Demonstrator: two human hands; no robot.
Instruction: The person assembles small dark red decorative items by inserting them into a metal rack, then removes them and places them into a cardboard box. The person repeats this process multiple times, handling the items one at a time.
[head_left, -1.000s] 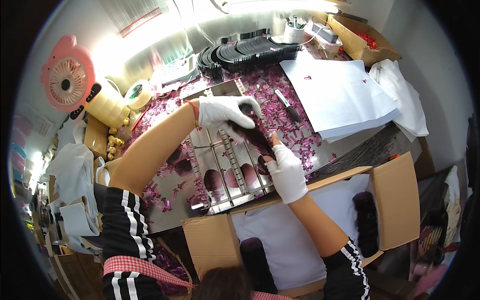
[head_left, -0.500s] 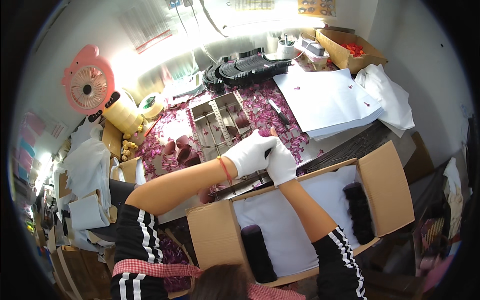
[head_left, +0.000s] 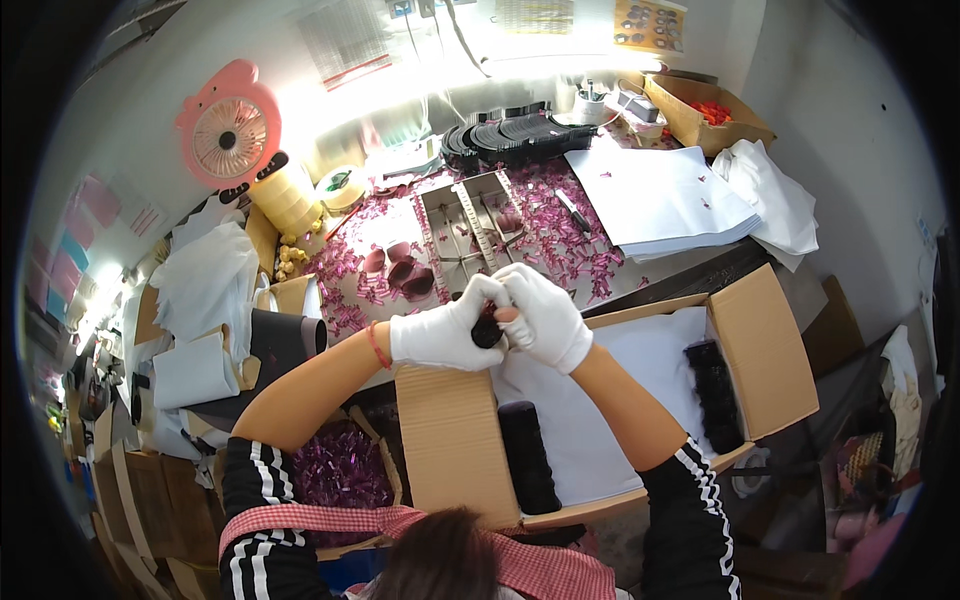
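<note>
Both of my hands wear white gloves and meet in front of the metal rack. My left hand (head_left: pixel 440 337) is closed around a dark rounded piece (head_left: pixel 487 331); its exact kind is mostly hidden by the fingers. My right hand (head_left: pixel 548 318) pinches the same piece from the other side, with bare fingertips showing. Just beyond stands the metal rack (head_left: pixel 425 222) with rods and a toothed middle bar. Tinted lenses (head_left: pixel 411 278) lie to its left. Below my hands sits an open carton (head_left: pixel 450 440) lined with white sheet, holding two black rows of stacked pieces (head_left: pixel 528 455).
Small purple plastic bits (head_left: pixel 570 255) litter the table, with a knife (head_left: pixel 573 212) among them. Black curved stacks (head_left: pixel 520 138), a paper pile (head_left: pixel 665 205) and a carton of red bits (head_left: pixel 690 110) stand behind. A pink fan (head_left: pixel 228 130) and a box of purple pieces (head_left: pixel 345 470) are leftward.
My hands have come back from over the rack toward the carton's far edge. The dark piece now shows between them. The whole view has shifted slightly.
</note>
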